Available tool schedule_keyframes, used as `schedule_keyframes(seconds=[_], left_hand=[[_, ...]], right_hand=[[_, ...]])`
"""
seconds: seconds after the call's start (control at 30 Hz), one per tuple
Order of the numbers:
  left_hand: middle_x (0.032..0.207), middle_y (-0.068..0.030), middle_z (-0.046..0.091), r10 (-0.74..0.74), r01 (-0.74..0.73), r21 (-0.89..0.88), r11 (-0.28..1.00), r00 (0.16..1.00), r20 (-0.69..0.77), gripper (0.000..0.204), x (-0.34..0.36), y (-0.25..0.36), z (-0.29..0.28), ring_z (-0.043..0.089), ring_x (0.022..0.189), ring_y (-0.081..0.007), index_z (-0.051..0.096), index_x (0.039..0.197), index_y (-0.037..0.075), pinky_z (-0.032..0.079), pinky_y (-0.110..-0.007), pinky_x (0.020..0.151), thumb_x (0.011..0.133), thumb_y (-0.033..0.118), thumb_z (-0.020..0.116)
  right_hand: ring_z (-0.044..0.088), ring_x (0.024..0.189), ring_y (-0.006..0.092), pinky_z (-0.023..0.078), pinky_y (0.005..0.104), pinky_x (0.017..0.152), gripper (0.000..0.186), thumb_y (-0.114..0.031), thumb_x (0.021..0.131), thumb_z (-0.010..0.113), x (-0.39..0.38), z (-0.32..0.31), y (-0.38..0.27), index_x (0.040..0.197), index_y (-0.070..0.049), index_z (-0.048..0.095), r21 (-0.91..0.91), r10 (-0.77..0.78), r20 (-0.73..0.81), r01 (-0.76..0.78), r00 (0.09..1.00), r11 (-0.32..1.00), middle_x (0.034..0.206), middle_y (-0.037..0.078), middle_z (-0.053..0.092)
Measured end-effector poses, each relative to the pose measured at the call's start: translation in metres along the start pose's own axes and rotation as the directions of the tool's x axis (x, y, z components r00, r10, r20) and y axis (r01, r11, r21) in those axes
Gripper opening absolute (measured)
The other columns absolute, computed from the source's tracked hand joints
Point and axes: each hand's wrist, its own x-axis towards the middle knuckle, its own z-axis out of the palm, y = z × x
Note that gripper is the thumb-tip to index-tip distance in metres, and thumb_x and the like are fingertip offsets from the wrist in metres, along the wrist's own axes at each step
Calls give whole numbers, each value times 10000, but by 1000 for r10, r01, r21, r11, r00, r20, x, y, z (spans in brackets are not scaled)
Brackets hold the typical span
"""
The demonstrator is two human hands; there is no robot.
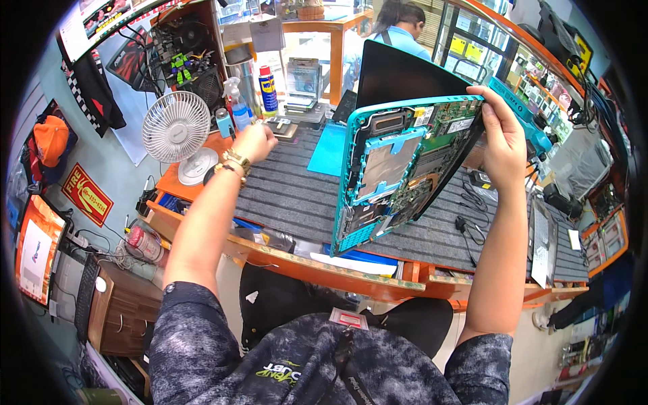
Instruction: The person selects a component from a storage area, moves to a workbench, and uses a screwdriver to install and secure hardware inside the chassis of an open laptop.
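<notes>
A teal laptop (391,165) stands tilted on edge over the grey mat, its underside cover off. Green circuit boards and a silver drive bracket show inside it, and its black screen (398,77) is opened out behind. My right hand (505,131) grips the laptop's upper right corner, thumb on the near side. Over at the left, my left hand (253,143) is curled closed beside a small stack of flat devices (283,128); whatever its fingers may hold is hidden. A bracelet and a watch circle that wrist.
A white fan (177,126), a spray bottle (237,104) and a blue-and-yellow spray can (268,92) stand at the back left. Black cables (472,223) lie right of the laptop. Open drawers (324,266) line the bench's front. A person (401,30) is beyond the counter.
</notes>
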Motion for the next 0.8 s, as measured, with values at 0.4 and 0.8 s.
schedule_keyframes(seconds=[0.4,0.8], left_hand=[[1135,-137,822,-210,216,17,976,963,-172,203,-5,1,97,792,1077,-393,897,1065,157,630,-540,951,1000,335,824],[956,-203,855,-251,167,-258,952,907,-339,520,-6,7,54,845,912,-352,878,1133,11,639,-452,832,1055,518,793]], right_hand=[[655,1230,109,493,282,1116,302,-78,1213,550,-4,-10,5,1411,-24,771,31,73,25,-73,997,997,1318,35,767],[676,1227,117,512,295,1116,303,-106,1219,551,-5,-5,2,1421,-29,763,-22,6,-20,-7,1000,1000,1311,39,785]])
